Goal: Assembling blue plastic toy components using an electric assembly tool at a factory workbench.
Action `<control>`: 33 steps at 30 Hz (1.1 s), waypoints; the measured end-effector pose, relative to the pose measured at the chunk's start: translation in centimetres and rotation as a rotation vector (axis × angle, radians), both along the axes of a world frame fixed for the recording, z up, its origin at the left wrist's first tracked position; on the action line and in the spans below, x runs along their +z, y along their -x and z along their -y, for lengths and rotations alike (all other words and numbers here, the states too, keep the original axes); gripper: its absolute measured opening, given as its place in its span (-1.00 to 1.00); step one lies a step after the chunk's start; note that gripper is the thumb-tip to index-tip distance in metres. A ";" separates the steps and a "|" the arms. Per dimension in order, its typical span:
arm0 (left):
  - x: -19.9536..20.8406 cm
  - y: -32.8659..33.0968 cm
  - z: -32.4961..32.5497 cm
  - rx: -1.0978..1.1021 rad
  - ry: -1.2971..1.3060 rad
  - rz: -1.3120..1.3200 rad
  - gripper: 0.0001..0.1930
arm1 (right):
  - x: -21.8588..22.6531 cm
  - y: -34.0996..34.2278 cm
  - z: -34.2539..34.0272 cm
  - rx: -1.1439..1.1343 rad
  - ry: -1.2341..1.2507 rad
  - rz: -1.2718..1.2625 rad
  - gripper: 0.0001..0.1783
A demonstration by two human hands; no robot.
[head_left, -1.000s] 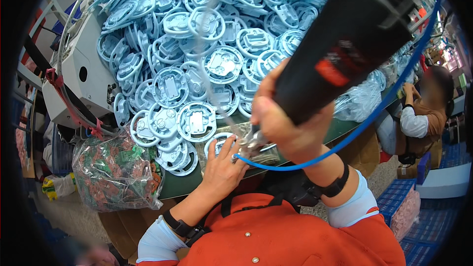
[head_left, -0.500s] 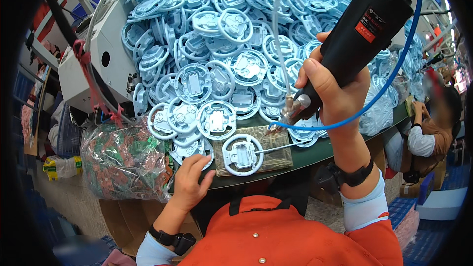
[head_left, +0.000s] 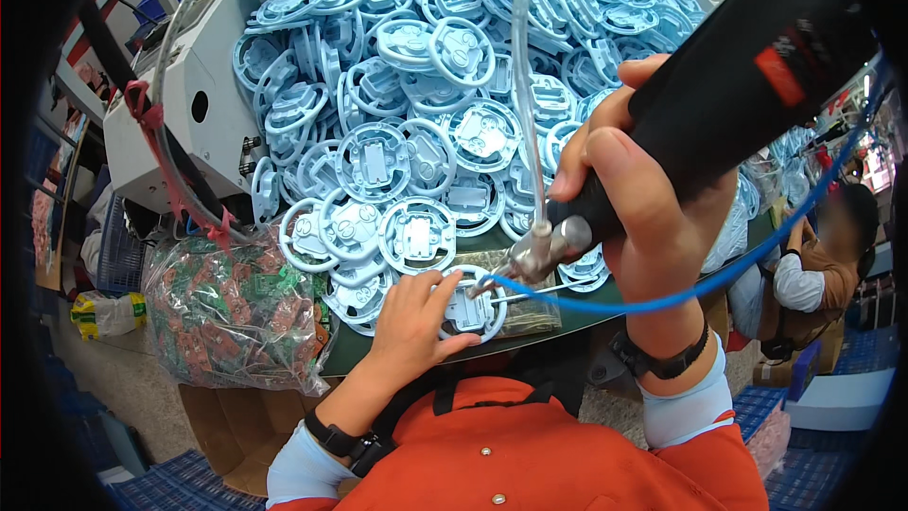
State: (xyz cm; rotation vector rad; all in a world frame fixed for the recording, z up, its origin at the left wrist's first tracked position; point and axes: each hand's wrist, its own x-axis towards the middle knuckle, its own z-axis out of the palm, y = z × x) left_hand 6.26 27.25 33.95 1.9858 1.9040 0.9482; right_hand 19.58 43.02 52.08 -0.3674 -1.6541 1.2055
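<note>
My right hand (head_left: 653,194) is wrapped round a thick black powered screwdriver (head_left: 738,85) that slants down to the left. A clear tube (head_left: 523,85) and a blue hose (head_left: 643,304) run to its metal nose (head_left: 536,251). The tip is over a light-blue toy steering wheel part (head_left: 463,315), though contact cannot be made out. This part lies on a worn board (head_left: 534,317) at the table's front edge. My left hand (head_left: 409,326) holds the part's left rim, fingers at the top and thumb at the lower edge. A thin rod (head_left: 539,293) reaches the part from the right.
A large heap of similar light-blue parts (head_left: 435,85) covers the table behind. At the left stand a clear bag of green and reddish circuit boards (head_left: 236,322) and a white machine (head_left: 180,123). Another person (head_left: 823,274) sits at the far right.
My left hand has moved right and taken hold of the part's rim. My right hand has brought the screwdriver nose down and left, over the part.
</note>
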 end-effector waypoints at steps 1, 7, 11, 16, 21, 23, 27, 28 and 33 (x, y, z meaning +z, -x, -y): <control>0.2 -0.3 -0.7 -0.013 -0.002 -0.034 -0.19 | -0.1 -0.1 -0.1 -0.054 0.039 0.012 -0.56; 2.0 0.8 -0.5 0.021 0.174 -0.081 -0.27 | -3.0 -1.3 -3.8 -0.225 -0.031 0.176 -0.46; 1.7 2.6 1.8 0.151 0.011 -0.068 -0.24 | -4.8 -5.1 -5.3 -0.326 -0.108 0.315 -0.42; -0.6 3.3 3.9 0.215 -0.255 0.069 -0.20 | -8.9 -10.6 -2.8 -0.392 0.100 0.170 -0.75; -0.3 2.2 4.1 0.205 -0.341 -0.027 -0.20 | -12.5 -7.2 3.3 0.126 0.074 0.655 -0.83; -0.2 2.1 3.9 0.200 -0.341 -0.047 -0.20 | -13.0 -5.3 4.7 0.318 0.039 0.633 -0.80; -0.1 2.2 3.9 0.243 -0.320 -0.065 -0.22 | -14.3 -4.0 4.4 0.376 0.134 0.638 -0.75; -0.2 2.3 4.0 0.283 -0.298 -0.061 -0.22 | -14.8 -4.1 4.2 0.386 0.226 0.640 -0.74; 0.3 2.5 3.6 0.300 -0.276 -0.160 -0.26 | -16.3 -5.9 3.5 0.389 0.474 0.618 -0.76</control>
